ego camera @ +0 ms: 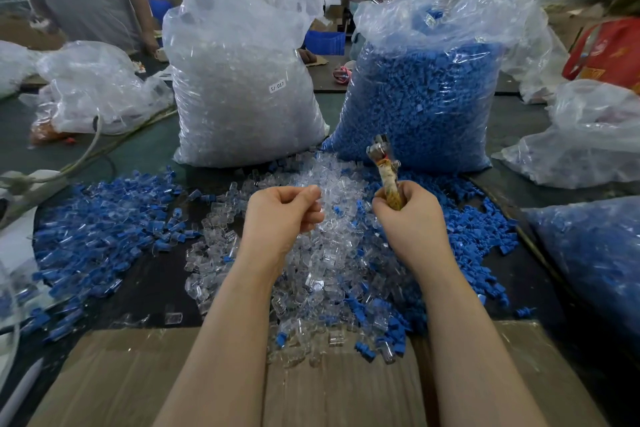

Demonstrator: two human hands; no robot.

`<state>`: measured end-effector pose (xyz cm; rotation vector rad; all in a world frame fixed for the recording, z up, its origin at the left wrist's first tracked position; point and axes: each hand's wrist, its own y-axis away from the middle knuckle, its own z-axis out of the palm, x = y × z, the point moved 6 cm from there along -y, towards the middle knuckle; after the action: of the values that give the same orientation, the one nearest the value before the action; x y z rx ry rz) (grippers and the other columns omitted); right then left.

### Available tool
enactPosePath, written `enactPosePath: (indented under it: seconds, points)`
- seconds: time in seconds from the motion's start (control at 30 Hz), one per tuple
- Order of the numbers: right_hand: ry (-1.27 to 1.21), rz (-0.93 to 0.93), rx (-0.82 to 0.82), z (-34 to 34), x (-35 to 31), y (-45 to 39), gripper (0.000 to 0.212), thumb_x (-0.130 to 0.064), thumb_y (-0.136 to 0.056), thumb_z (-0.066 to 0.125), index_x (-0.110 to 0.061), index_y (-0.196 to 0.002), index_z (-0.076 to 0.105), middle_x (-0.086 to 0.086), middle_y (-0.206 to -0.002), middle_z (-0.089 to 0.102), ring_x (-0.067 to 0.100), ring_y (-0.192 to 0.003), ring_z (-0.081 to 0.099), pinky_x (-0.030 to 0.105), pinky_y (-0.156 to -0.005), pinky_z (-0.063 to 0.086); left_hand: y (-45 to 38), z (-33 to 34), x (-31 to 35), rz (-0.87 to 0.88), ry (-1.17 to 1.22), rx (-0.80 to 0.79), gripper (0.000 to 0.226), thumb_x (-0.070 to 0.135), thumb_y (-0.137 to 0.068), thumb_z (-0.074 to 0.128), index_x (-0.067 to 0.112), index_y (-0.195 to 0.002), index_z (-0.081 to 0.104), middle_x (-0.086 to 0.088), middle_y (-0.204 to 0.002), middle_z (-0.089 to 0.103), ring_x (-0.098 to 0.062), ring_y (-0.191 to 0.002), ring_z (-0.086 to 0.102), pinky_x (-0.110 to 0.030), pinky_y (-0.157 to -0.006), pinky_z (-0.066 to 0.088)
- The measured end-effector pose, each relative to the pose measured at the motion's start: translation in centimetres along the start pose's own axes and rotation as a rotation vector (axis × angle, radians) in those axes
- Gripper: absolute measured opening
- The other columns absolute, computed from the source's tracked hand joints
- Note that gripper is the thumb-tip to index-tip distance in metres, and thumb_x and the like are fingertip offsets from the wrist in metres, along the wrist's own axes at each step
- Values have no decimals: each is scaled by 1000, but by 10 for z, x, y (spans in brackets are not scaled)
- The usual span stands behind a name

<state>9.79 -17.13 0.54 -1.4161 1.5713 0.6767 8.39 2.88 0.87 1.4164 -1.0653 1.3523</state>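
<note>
My left hand (284,215) hovers over a heap of clear plastic caps (325,263), its fingers curled and pinching one clear cap at the fingertips. My right hand (410,218) grips a small hand tool (384,166) by its tape-wrapped handle, the metal head pointing up and away. Loose blue plastic pieces (104,225) are spread to the left, and more of the blue pieces (478,232) lie to the right of the clear heap.
Two tall plastic bags stand behind the heaps: a clear-cap bag (242,87) and a blue-piece bag (426,97). Another blue-filled bag (595,253) lies at right. Cardboard (138,378) covers the near edge. A cable (86,152) runs at left. Other people work beyond.
</note>
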Motion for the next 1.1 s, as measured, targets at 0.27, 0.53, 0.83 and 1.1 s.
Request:
enactPosePath:
  seconds: [0.27, 0.53, 0.83, 1.1]
  points:
    - [-172, -108, -15, 3, -13, 5, 14, -22, -90, 66, -22, -78, 59, -17, -51, 50, 2, -45, 41, 21, -50, 34, 5, 15, 1, 49, 5, 44, 12, 19, -93, 67, 12, -84, 71, 0, -68, 74, -9, -63, 71, -17, -57, 54]
    - [-180, -157, -1, 8, -17, 7, 13, -22, -89, 67, -21, -79, 60, -22, -52, 52, 1, -48, 43, 19, -52, 34, 12, 22, 6, 37, 131, -11, 5, 4, -84, 73, 9, -85, 72, -9, -76, 76, -17, -72, 74, -24, -66, 60]
    - [-117, -192, 74, 4, -21, 9, 12, -24, -86, 67, -21, -78, 60, -7, -62, 55, 4, -54, 46, 22, -52, 38, 14, 24, 10, 101, 56, 3, 5, 6, -82, 76, 8, -87, 75, -7, -74, 75, -20, -74, 74, -26, -67, 60]
    - [-102, -222, 81, 4, -25, 12, 12, -23, -85, 67, -23, -77, 58, -7, -64, 58, 6, -56, 49, 18, -52, 39, 14, 27, 12, 130, -34, 35, 8, 10, -81, 76, 18, -79, 75, -2, -68, 74, -19, -71, 74, -40, -75, 62]
